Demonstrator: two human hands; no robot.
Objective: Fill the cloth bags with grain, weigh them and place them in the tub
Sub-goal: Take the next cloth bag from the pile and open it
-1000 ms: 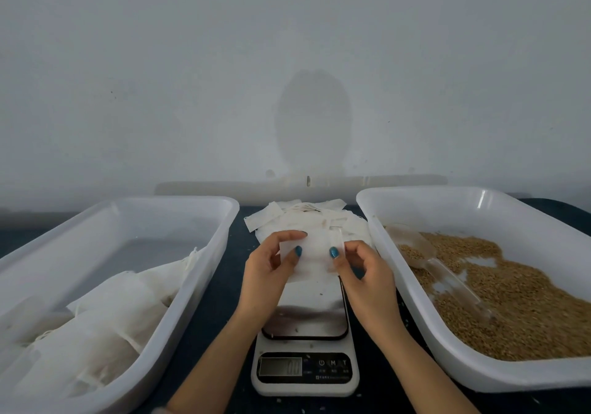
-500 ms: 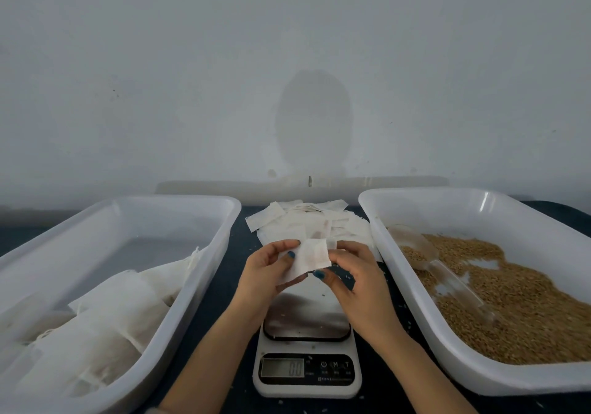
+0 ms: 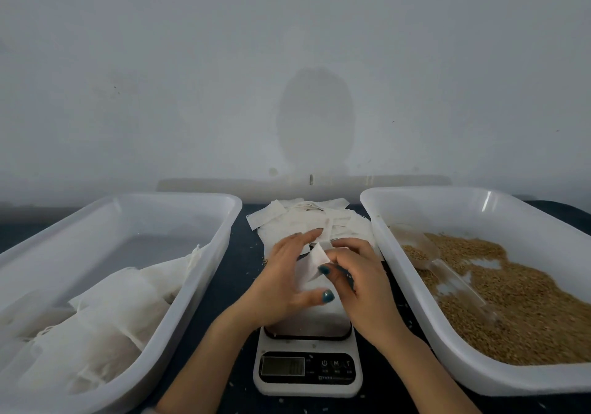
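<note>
Above a digital kitchen scale (image 3: pixel 308 369), a person's left hand (image 3: pixel 281 285) and right hand (image 3: pixel 361 285) pinch an empty white cloth bag (image 3: pixel 311 263), fingers closed on its edges. The bag looks limp, thin and near weightless, best taken at the mouth hem and spread open. Grain (image 3: pixel 511 301) and a clear scoop (image 3: pixel 447 269) wait in the right tub (image 3: pixel 415 209); filled bags (image 3: pixel 105 311) lie in the left tub (image 3: pixel 179 199).

Single head-worn wide-angle view, facing forward and down, close over the table (image 3: pixel 238 273), wall (image 3: pixel 287 61) directly behind
</note>
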